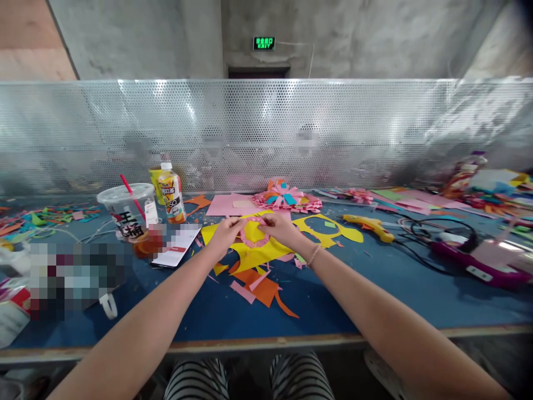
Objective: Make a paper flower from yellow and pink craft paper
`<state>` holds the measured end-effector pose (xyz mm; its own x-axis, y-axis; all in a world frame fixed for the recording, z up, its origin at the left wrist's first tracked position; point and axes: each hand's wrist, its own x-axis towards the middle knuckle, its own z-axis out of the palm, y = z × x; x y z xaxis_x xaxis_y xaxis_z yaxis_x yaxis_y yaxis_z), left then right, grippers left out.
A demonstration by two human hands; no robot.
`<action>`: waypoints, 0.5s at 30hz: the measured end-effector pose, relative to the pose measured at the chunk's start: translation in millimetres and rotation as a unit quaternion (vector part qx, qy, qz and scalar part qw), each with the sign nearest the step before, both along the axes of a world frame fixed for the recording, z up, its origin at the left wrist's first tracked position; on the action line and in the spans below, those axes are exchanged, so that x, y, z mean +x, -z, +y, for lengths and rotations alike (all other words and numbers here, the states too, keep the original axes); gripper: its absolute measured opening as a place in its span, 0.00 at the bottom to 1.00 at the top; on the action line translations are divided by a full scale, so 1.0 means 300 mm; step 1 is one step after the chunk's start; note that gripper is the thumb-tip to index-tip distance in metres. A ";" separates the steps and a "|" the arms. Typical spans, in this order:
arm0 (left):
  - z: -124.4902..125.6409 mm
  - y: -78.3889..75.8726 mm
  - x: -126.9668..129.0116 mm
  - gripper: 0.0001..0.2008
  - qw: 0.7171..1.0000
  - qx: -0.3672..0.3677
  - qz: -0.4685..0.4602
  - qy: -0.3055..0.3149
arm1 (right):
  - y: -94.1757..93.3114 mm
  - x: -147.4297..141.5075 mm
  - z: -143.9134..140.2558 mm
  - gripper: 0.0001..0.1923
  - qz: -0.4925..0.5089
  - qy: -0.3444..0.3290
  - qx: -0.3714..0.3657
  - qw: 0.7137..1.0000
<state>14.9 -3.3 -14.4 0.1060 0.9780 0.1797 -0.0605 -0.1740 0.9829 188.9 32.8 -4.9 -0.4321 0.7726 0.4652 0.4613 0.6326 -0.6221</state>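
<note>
Nearest me, orange scraps (pixel 260 289) lay on the blue table (pixel 375 294). Beyond, my left hand (pixel 225 233) and right hand (pixel 280 226) pinched the pink paper ring (pixel 255 232) by opposite edges over yellow paper (pixel 254 253). I judged it light, flimsy, tearable; the edges seemed the safest hold.

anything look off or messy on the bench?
Nothing spilled. Cut paper scraps litter the blue table under both hands, which hold a pink paper ring. Yellow glue gun lies on its side.
</note>
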 end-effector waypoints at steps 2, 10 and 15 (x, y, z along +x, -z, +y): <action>-0.002 0.001 0.003 0.17 1.000 -0.002 -0.011 0.010 | 0.019 0.004 -0.002 0.10 0.030 -0.014 -0.033 0.999; 0.005 0.003 -0.004 0.14 0.997 -0.042 -0.058 0.002 | 0.013 0.006 -0.039 0.11 0.086 -0.071 -0.155 0.982; 0.003 -0.011 -0.008 0.13 0.990 -0.081 -0.118 0.015 | 0.009 0.019 -0.053 0.17 0.156 -0.143 -0.268 0.940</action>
